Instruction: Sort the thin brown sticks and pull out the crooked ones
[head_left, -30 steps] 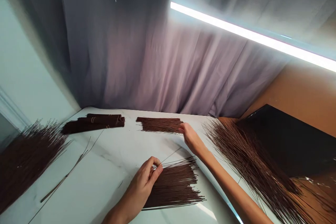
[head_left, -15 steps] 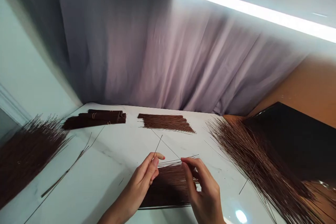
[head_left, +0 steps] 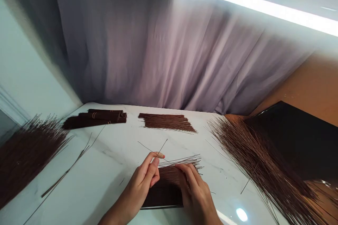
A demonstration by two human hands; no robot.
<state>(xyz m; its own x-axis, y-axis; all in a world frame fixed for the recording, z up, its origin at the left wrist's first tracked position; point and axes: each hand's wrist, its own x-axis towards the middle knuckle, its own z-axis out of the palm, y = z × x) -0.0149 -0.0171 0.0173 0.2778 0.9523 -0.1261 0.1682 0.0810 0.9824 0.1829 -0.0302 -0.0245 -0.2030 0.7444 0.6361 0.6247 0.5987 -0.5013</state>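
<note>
My left hand [head_left: 144, 179] is closed, thumb against the fingers, on a thin dark-brown stick [head_left: 163, 145] that slants up to the right. A second thin stick [head_left: 144, 147] is pinched in the fingertips of my right hand [head_left: 196, 190]. It crosses the first one at my left index finger, where a light wrap covers the fingertip. Below both hands lies a dense layer of the same sticks [head_left: 165, 193], side by side on the white marbled table [head_left: 105, 175]. My right hand partly hides that layer's right side.
Tied dark bundles [head_left: 105, 116] and a flat row of sticks [head_left: 167, 121] lie at the back. Large loose heaps sit at the left [head_left: 29, 154] and right [head_left: 256, 161]. A few joined strands [head_left: 66, 172] lie left of my hands. A black panel [head_left: 295, 140] stands behind the right heap.
My right hand has moved left and slightly down, bringing its stick across the one in my left hand. The left hand stays nearly in place, its stick tipped a little further right.
</note>
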